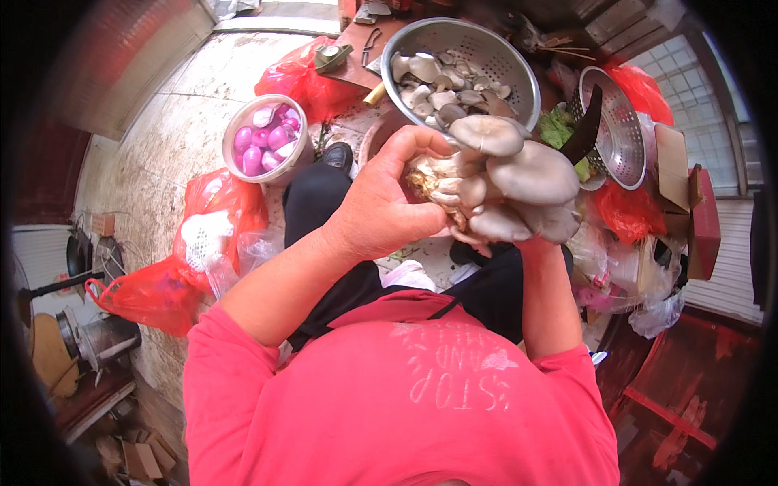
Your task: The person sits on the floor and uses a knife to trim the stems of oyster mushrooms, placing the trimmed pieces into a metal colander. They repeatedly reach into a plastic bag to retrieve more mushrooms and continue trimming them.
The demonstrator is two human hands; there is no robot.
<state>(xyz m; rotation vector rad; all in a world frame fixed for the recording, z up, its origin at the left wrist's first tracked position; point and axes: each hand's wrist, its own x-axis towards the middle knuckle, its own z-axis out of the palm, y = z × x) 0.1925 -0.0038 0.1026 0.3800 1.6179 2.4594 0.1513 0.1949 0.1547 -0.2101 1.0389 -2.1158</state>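
My left hand [389, 197] grips the pale stem base of a large cluster of oyster mushrooms [523, 176], thumb and fingers on either side. The grey-brown caps face right and up. Underneath the cluster is my right hand [538, 244], mostly hidden, with its wrist and some fingertips showing. It seems to support the caps from below. A dark, curved knife blade [585, 130] rises behind the caps at the right. Its handle is hidden, so I cannot tell whether the right hand holds it. Beyond the cluster, a perforated metal colander [510, 73] holds many loose mushroom pieces.
Pink-purple eggs or egg-shaped items fill a white bucket [234, 155] at the left. Red plastic bags [222, 197] lie on the tiled floor. A second colander [629, 146], green leaves [554, 126] and a cardboard box [671, 158] stand at the right. A scale [333, 56] sits behind.
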